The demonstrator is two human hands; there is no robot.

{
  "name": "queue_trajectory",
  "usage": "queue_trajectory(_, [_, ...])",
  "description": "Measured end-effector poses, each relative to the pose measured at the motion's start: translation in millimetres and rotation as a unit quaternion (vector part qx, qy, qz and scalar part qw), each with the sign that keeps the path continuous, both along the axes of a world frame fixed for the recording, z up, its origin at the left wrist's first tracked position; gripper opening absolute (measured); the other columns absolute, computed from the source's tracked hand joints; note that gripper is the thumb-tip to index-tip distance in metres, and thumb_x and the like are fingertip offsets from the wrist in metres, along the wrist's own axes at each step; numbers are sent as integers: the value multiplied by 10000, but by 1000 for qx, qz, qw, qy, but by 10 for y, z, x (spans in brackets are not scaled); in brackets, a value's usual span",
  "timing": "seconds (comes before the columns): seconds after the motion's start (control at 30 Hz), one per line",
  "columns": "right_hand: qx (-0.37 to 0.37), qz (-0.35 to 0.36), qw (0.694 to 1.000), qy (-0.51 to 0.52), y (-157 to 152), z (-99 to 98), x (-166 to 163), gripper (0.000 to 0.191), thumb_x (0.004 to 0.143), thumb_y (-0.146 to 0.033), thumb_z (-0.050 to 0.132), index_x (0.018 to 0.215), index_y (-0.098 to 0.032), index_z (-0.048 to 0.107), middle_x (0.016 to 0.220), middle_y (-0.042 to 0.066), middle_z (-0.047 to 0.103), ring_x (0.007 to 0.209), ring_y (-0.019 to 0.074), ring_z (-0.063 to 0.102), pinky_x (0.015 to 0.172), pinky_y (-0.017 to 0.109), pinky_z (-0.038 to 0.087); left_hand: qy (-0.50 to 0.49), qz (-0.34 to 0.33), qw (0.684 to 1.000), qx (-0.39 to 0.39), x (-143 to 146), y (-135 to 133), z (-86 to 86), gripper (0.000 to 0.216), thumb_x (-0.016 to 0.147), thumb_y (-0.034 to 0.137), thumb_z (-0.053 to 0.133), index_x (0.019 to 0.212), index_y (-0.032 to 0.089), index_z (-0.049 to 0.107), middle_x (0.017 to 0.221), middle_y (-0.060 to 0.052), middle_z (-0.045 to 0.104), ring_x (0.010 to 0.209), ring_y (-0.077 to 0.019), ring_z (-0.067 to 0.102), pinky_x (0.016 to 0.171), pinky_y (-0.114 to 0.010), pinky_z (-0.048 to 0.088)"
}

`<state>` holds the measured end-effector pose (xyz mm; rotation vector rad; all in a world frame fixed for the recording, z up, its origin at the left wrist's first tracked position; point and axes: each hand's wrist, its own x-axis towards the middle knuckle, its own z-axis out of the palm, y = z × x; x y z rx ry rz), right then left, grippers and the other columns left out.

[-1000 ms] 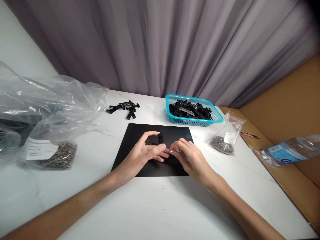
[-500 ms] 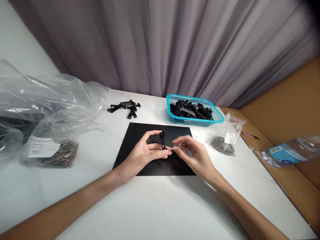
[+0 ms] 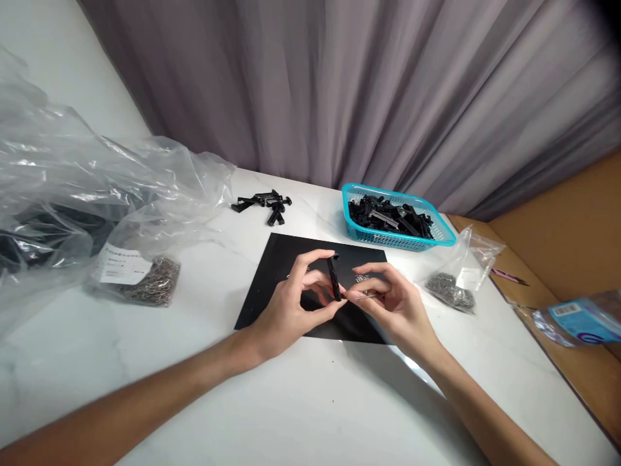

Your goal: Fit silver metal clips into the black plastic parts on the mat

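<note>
My left hand (image 3: 295, 304) pinches a small black plastic clip (image 3: 333, 278) upright between thumb and fingers, above a black mat (image 3: 272, 285) on the white table (image 3: 291, 401). My right hand (image 3: 395, 307) is closed on a thin metal pin (image 3: 365, 296), its tip held against the clip's lower end. A few small metal parts (image 3: 359, 278) lie on the mat just behind my right fingers.
A turquoise basket (image 3: 439, 238) full of black clips stands behind the mat. Loose black clips (image 3: 264, 202) lie at the back. A large clear bag (image 3: 87, 194) and a bag of metal parts (image 3: 150, 283) sit left; another small bag (image 3: 449, 288) and a plastic bottle (image 3: 577, 318) sit right.
Both hands have risen off the mat. My left hand has turned the black clip upright, and my right hand has brought the metal pin up to it. The view has shifted left.
</note>
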<state>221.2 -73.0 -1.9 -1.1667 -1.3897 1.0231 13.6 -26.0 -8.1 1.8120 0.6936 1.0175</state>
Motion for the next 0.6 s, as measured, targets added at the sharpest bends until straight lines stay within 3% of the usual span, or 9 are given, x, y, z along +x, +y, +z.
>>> queue_trajectory(0.3, [-2,-22,1000,3,-5,-11,-65,196,845,-405,815,884,-220,763,891,48,782,789,187,710,686,297,544,-15,-7,1000,15,-14,-6,4,677,896,161,740,1433,315,356,984,25,725,828,-129,671,869,-302,578])
queue_trajectory(0.6, [-5,-43,999,23,2,-99,-109,202,861,-425,808,893,-228,784,864,37,745,768,174,619,670,300,469,-103,8,989,-110,54,-4,62,617,893,171,755,1368,282,377,943,25,734,856,-115,688,872,-269,575])
